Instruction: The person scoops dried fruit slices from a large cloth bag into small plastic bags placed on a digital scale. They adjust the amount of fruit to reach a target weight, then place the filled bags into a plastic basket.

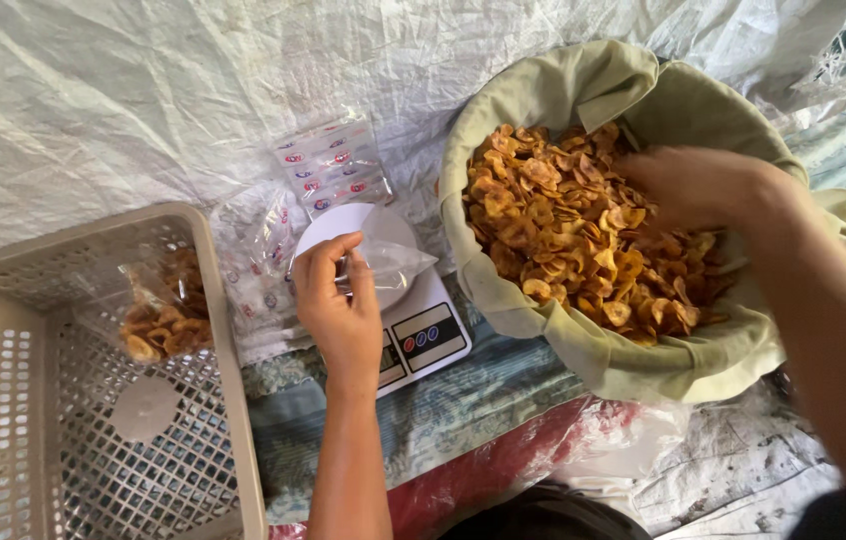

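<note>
**Chips, bag and scale on the sheeted surface**

While white woven plastic sheeting (pixel 93 100) is covering the whole work surface, a big round basin lined with pale green cloth (pixel 583 90) is sitting toward its right edge, heaped with fried banana chips (pixel 563 230). Toward the left edge, a beige perforated plastic basket (pixel 63 400) is holding one filled clear bag of chips (pixel 158 315) against its far wall. Between basket and basin, a white digital kitchen scale (pixel 423 335) is lying near the front edge, with a stack of empty printed bags (pixel 333 165) lying just behind it. Over the basin, the right hand (pixel 693 185) is reaching into the chips, fingers curled down among them; whether they are closing on any, I cannot tell. Over the scale's round platform, the left hand (pixel 338 300) is pinching the mouth of an empty clear plastic bag (pixel 388 262), fingers clamped together on it.
</note>
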